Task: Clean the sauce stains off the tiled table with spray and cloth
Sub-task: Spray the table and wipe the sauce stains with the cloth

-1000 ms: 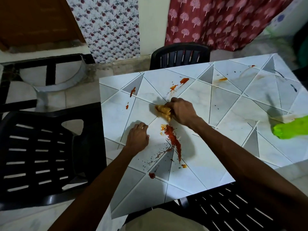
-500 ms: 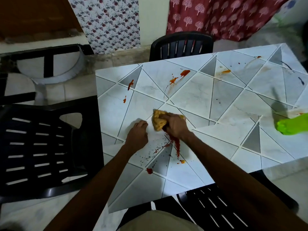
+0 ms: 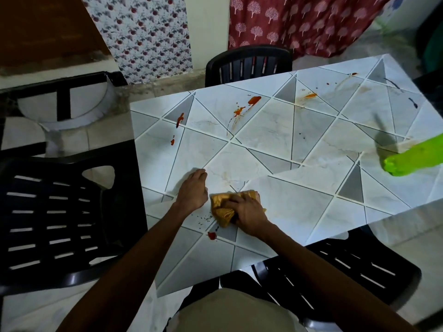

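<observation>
My right hand (image 3: 248, 213) grips a crumpled yellow cloth (image 3: 221, 207) and presses it on the tiled table (image 3: 299, 207) near the front edge. Just to its left, my left hand (image 3: 193, 192) rests on the tiles with its fingers curled under. A small red sauce blob (image 3: 212, 235) and dark specks lie just in front of the cloth. More red stains sit farther back: one at the left (image 3: 179, 119), a splash in the middle (image 3: 249, 104), an orange smear (image 3: 309, 95). A bright green spray bottle (image 3: 407, 161) lies at the right edge of the view.
Black plastic chairs stand around the table: one at the left (image 3: 60, 219), one at the far side (image 3: 249, 63), one under me at the front right (image 3: 347, 271). Patterned curtains (image 3: 299, 22) hang behind. Dark marks (image 3: 413, 103) show on the far right tiles.
My right hand dragged the cloth toward me, down over the long red streak, which is now wiped away. My left hand stayed in place on the table.
</observation>
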{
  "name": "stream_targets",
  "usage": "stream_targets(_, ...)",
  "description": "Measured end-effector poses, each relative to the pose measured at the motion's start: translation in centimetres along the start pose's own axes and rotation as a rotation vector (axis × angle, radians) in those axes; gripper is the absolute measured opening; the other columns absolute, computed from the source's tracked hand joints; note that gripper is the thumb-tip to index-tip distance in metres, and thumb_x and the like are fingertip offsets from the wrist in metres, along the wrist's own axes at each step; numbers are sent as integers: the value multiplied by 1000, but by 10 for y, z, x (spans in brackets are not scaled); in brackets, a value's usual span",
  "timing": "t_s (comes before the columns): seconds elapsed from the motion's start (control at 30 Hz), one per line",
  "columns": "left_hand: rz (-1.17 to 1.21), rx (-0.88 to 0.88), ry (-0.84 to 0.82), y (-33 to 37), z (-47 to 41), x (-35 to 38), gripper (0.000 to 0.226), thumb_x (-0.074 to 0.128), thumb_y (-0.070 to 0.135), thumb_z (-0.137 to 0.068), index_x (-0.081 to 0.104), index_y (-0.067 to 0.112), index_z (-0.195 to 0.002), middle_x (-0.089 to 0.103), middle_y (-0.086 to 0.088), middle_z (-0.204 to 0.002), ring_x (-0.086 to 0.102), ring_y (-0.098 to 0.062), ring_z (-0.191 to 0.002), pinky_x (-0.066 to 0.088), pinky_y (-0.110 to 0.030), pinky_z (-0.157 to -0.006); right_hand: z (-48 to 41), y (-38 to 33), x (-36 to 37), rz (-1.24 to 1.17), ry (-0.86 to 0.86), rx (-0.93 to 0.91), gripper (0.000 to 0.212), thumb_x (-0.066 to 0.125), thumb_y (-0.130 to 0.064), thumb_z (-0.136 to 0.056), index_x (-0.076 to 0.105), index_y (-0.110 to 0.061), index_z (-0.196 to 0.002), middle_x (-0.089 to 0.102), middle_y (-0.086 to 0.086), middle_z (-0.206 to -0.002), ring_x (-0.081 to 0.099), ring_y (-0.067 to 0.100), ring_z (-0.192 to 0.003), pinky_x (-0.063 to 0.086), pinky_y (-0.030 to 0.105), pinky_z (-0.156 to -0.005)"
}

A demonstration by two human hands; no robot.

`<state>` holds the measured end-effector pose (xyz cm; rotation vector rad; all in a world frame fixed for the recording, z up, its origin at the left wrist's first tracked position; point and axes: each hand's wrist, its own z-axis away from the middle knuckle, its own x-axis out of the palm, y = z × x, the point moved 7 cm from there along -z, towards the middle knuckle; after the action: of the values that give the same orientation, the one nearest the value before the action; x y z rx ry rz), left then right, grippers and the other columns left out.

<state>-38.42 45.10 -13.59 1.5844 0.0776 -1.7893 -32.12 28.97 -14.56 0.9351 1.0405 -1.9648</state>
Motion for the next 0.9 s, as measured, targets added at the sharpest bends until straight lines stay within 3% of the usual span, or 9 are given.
stream_targets(0.1, -17, 27, 2, 3, 3, 1, 52, 55, 12, -94, 43, 4, -144, 37, -10, -154, 30, -27, -143, 27, -32, -115, 14, -2, -6, -69, 61, -32, 55, 71, -24, -88, 57, -33, -141, 48, 5, -153, 46, 41, -135, 39, 46, -109)
stream_targets(0.27, -14, 34, 1, 3, 2, -2, 48, 56, 12, -93, 47, 7, -140, 47, -12, -144, 39, -29, -135, 34, -35, -110, 30, 15, -49, -310, 281, 1, 47, 66, -26, -82, 66, -28, -128, 63, 3, -120, 62, 32, -104, 51, 35, -76)
stream_targets(0.37, -12, 31, -16, 4, 2, 0, 47, 55, 12, -93, 48, 8, -140, 48, -11, -143, 39, -29, -136, 35, -36, -109, 38, 38, -86, -491, 408, 39, 46, 63, -38, -78, 69, -23, -121, 66, 2, -108, 64, 23, -96, 52, 35, -76)
stream_targets(0.47, -7, 55, -18, 11, 3, 3, 47, 57, 14, -92, 50, 9, -138, 51, -11, -140, 42, -30, -133, 37, -38, -108, 49, 68, -117, -584, 513, 145, 44, 63, -24, -72, 72, -23, -115, 70, 6, -105, 65, 23, -95, 52, 36, -82)
stream_targets(0.53, -3, 73, -20, 17, 5, 6, 47, 59, 15, -90, 52, 9, -137, 52, -11, -138, 46, -30, -130, 40, -40, -106, 56, 92, -129, -602, 549, 247, 38, 65, -18, -75, 71, -32, -110, 72, 6, -106, 66, 23, -97, 52, 36, -85)
stream_targets(0.6, 5, 85, -34, 23, 6, 11, 47, 61, 16, -90, 52, 9, -136, 51, -11, -137, 48, -30, -127, 42, -40, -104, 63, 117, -134, -563, 551, 334, 32, 67, -19, -80, 68, -37, -106, 71, 3, -104, 67, 24, -94, 55, 38, -83)
stream_targets(0.73, -32, 105, -46, 29, 9, 16, 48, 62, 19, -89, 52, 10, -136, 50, -10, -136, 48, -29, -126, 45, -40, -102, 72, 153, -125, -465, 483, 441, 23, 61, -25, -82, 66, -32, -103, 67, 5, -88, 66, 30, -78, 55, 39, -64)
stream_targets(0.8, -47, 105, -49, 30, 11, 18, 49, 62, 20, -89, 52, 10, -136, 49, -10, -138, 47, -29, -127, 46, -40, -102, 74, 161, -115, -401, 444, 474, 21, 58, -30, -83, 66, -27, -102, 64, 11, -92, 63, 36, -84, 46, 36, -65)
stream_targets(0.9, -59, 102, -51, 32, 13, 19, 50, 62, 20, -90, 51, 10, -137, 46, -10, -141, 45, -29, -129, 44, -39, -104, 69, 162, -90, -383, 362, 488, 38, 51, -37, -82, 66, -17, -110, 62, 18, -98, 63, 41, -93, 40, 34, -68)
